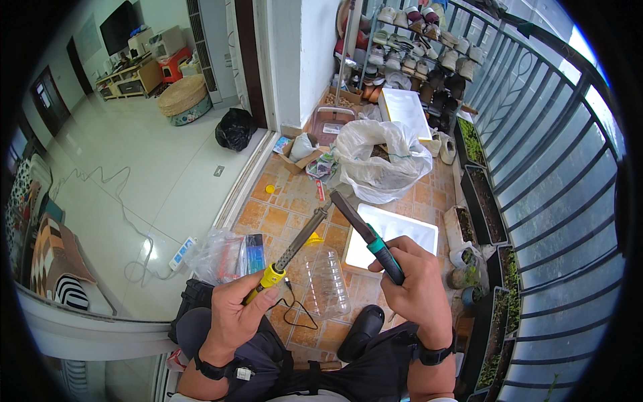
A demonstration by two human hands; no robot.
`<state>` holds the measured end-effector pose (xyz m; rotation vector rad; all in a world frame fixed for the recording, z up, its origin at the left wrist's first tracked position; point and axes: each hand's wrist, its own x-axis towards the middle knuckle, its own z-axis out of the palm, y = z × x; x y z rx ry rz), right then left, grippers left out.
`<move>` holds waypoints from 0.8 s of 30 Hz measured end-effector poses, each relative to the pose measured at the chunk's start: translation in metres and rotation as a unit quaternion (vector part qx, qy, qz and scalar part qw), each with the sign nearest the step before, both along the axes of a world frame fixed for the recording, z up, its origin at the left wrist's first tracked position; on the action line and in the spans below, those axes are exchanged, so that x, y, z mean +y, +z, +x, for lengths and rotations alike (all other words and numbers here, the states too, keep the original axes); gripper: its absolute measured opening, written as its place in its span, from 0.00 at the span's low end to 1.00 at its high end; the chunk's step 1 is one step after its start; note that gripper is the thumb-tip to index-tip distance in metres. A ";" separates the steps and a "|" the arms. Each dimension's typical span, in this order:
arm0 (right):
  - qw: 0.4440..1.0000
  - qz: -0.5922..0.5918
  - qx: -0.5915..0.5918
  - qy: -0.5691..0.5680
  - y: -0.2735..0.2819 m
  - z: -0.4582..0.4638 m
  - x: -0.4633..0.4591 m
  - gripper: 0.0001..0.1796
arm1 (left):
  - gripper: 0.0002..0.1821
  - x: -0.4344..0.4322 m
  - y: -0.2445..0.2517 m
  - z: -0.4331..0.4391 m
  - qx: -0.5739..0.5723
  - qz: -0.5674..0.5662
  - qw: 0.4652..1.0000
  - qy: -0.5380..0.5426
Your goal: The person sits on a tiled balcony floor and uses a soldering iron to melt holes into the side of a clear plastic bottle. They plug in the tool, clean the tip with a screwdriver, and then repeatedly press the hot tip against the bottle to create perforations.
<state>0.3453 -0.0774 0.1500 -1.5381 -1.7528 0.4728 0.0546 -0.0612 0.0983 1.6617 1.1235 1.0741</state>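
Note:
In my left hand (240, 309) is a soldering iron (301, 240) with a yellow handle, its metal shaft slanting up to the right. My right hand (414, 281) grips the green and black handle of a flat dark metal file (354, 213). The tip of the iron is close to the file's far end; I cannot tell whether they touch. Below the tools, a clear ribbed plastic bottle (326, 284) lies on the tiled floor, near a black cable (296, 304). A white foam tray (417, 233) is partly behind my right hand and the file.
A white plastic bag (384, 161) stands ahead, before a loaded shoe rack (417, 55). Planters (485, 203) line the railing on the right. To the left are a plastic-wrapped package (218, 254), a power strip (182, 254) and the door track (246, 181).

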 end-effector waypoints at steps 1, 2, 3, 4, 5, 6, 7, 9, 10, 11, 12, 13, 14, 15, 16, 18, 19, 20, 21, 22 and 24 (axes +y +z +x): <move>1.000 -0.007 -0.006 -0.002 0.000 0.001 0.000 0.12 | 0.18 0.000 0.000 0.000 -0.001 0.001 1.000 -0.001; 1.000 -0.008 -0.011 -0.001 0.000 0.001 0.001 0.12 | 0.18 0.000 0.000 0.000 0.001 -0.002 1.000 0.000; 1.000 -0.005 -0.013 0.000 0.000 0.001 0.001 0.12 | 0.18 0.000 0.000 0.000 0.001 -0.004 1.000 0.001; 1.000 -0.011 -0.014 0.001 0.000 0.002 0.001 0.12 | 0.18 0.000 0.000 0.000 0.000 -0.006 1.000 0.001; 1.000 -0.014 -0.012 0.002 0.000 0.002 0.001 0.12 | 0.18 0.000 0.001 0.001 0.000 -0.007 1.000 0.001; 1.000 -0.012 -0.008 0.006 0.000 0.002 0.000 0.12 | 0.18 0.000 0.001 0.001 -0.001 -0.007 1.000 0.001; 1.000 -0.018 -0.009 0.003 0.000 0.002 0.000 0.12 | 0.18 0.000 0.000 0.001 -0.001 -0.008 1.000 0.001; 1.000 -0.015 -0.008 0.005 0.001 0.003 0.000 0.12 | 0.18 0.000 0.000 0.001 -0.001 -0.006 1.000 0.002; 1.000 -0.019 -0.007 0.001 0.000 0.002 0.000 0.12 | 0.17 0.000 0.000 0.001 -0.002 -0.005 1.000 0.002; 1.000 -0.017 -0.006 0.000 0.000 0.002 -0.001 0.12 | 0.18 0.000 0.000 0.001 -0.002 -0.005 1.000 0.002; 1.000 -0.014 -0.004 -0.001 0.000 0.001 -0.001 0.12 | 0.18 0.000 -0.001 0.001 -0.002 -0.005 1.000 0.003; 1.000 -0.018 -0.004 -0.002 0.000 0.001 -0.001 0.12 | 0.18 -0.001 -0.001 0.001 -0.005 -0.009 1.000 0.003; 1.000 -0.020 -0.003 -0.002 0.000 0.001 -0.001 0.12 | 0.18 -0.001 -0.001 0.001 -0.001 -0.007 1.000 0.004; 1.000 -0.022 -0.003 -0.003 -0.001 0.001 -0.001 0.12 | 0.17 -0.001 -0.001 0.001 0.000 -0.009 1.000 0.005; 1.000 -0.019 -0.004 -0.002 -0.001 0.000 0.000 0.12 | 0.17 0.000 -0.001 0.001 0.002 -0.010 1.000 0.005; 1.000 -0.009 -0.006 0.001 -0.001 0.000 0.000 0.12 | 0.16 0.001 -0.001 0.002 0.010 0.012 1.000 0.004; 1.000 -0.019 -0.003 0.002 -0.002 0.000 0.001 0.12 | 0.15 0.002 -0.001 0.002 0.014 0.021 1.000 0.005; 1.000 -0.024 0.000 0.004 -0.002 0.000 0.002 0.13 | 0.15 0.003 -0.001 0.002 0.010 0.006 1.000 0.002; 1.000 -0.028 0.002 0.006 -0.003 0.000 0.003 0.13 | 0.14 0.003 -0.001 0.002 0.005 -0.011 1.000 0.001; 0.999 -0.030 0.011 0.011 -0.005 0.000 0.003 0.14 | 0.14 0.002 -0.001 0.002 0.000 -0.032 0.999 0.001; 0.999 -0.027 0.026 0.021 -0.008 0.001 0.007 0.16 | 0.15 0.002 -0.001 -0.001 0.008 -0.084 0.996 0.004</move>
